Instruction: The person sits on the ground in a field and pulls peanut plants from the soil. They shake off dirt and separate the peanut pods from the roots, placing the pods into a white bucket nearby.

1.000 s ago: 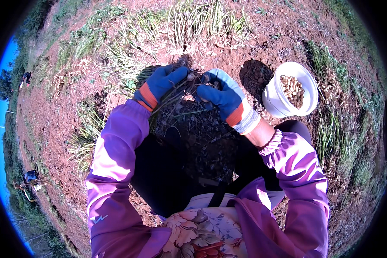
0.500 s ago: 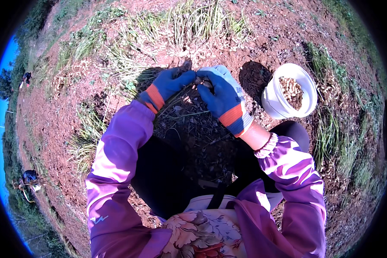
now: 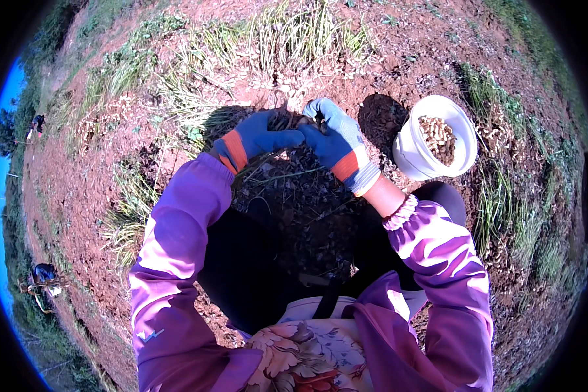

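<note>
My left hand (image 3: 256, 140), in a blue glove with an orange cuff, is closed around a peanut plant (image 3: 282, 119). Its brown, soil-covered root end sticks up between my two hands, and thin stems trail below the left wrist. Against that root clump my right hand (image 3: 336, 138), gloved the same way, curls its fingers around peanut pods, which the glove mostly hides. To the right of it a white bucket (image 3: 409, 157) leans slightly toward me, with shelled-side-out tan peanuts (image 3: 439, 140) lying inside.
Pulled plants with green stems (image 3: 304, 42) lie in a heap ahead. More lie in a bunch (image 3: 132, 212) at left and a row (image 3: 500, 202) at right. Reddish soil surrounds me. Far left are two distant figures, one person (image 3: 38, 123) and another dark shape (image 3: 44, 273).
My right hand has turned and its fingers have shifted over the root clump. The left hand has rolled slightly and keeps its hold. The bucket appears a little further left as the view shifts.
</note>
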Action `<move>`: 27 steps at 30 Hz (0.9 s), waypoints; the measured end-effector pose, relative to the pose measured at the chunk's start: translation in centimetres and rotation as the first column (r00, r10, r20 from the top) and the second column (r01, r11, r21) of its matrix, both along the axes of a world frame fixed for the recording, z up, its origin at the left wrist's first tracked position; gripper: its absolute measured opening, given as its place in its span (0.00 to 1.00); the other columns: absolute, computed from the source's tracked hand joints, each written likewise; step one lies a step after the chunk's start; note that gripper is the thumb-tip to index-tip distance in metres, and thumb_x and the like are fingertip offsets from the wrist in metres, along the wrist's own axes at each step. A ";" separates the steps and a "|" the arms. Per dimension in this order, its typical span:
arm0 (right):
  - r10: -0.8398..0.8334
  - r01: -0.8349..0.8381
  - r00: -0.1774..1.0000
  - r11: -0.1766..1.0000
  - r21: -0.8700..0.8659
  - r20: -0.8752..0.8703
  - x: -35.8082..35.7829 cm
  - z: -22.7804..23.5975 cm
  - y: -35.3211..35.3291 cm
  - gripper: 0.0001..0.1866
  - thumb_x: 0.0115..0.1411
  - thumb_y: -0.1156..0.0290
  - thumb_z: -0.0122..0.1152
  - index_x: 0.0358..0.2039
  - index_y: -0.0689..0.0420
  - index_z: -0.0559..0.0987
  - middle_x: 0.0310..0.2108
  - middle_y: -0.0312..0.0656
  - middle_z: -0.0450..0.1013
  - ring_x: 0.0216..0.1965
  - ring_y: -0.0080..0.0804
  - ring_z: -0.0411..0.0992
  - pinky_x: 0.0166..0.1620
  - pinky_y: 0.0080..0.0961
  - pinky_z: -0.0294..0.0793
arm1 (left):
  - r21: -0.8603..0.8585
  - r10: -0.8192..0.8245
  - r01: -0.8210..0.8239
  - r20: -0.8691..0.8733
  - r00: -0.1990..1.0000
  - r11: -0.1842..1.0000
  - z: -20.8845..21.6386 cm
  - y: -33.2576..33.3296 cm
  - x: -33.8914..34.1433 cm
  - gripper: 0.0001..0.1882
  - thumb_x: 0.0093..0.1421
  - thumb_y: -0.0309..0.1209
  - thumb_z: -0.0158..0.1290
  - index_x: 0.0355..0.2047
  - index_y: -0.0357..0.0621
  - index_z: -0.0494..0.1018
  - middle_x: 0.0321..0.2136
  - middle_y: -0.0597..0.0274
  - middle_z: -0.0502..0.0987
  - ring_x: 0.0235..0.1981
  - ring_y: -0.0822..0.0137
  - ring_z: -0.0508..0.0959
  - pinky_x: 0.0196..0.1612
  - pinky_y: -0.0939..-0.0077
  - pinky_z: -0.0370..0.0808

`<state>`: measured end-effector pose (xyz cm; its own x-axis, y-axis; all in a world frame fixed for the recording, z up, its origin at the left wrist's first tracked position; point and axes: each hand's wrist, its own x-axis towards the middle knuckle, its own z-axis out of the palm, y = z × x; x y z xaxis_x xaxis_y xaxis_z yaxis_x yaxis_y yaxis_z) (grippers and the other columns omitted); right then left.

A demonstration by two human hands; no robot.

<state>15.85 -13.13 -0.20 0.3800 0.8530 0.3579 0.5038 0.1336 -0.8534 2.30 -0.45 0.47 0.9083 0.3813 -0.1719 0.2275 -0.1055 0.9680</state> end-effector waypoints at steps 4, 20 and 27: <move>0.126 -0.106 0.897 0.992 0.070 -0.423 0.4 -1.0 0.3 0.10 0.49 0.75 0.59 0.33 0.57 0.71 0.26 0.31 0.67 0.31 0.12 0.62 0.35 0.12 0.63 | -0.019 0.002 -0.002 -0.036 0.999 1.000 0.3 -0.2 0.4 0.18 0.49 0.26 0.57 0.41 0.36 0.70 0.31 0.64 0.75 0.30 0.77 0.73 0.33 0.80 0.70; -0.069 0.061 0.944 0.998 0.034 0.322 -0.2 0.8 -0.5 0.16 0.47 0.70 0.57 0.39 0.48 0.68 0.28 0.45 0.65 0.28 0.48 0.68 0.29 0.37 0.67 | 0.111 0.143 -0.147 0.041 0.989 0.983 -1.9 0.2 0.8 0.15 0.45 0.26 0.58 0.35 0.35 0.72 0.26 0.64 0.75 0.28 0.77 0.71 0.31 0.77 0.71; -0.012 0.009 0.998 0.999 0.053 0.062 -0.3 0.4 -0.1 0.14 0.48 0.78 0.57 0.37 0.56 0.71 0.31 0.37 0.68 0.30 0.26 0.68 0.33 0.20 0.67 | 0.258 0.218 -0.202 -0.034 0.975 0.945 -1.5 0.5 0.9 0.16 0.43 0.26 0.59 0.34 0.34 0.71 0.24 0.61 0.76 0.26 0.76 0.72 0.29 0.75 0.71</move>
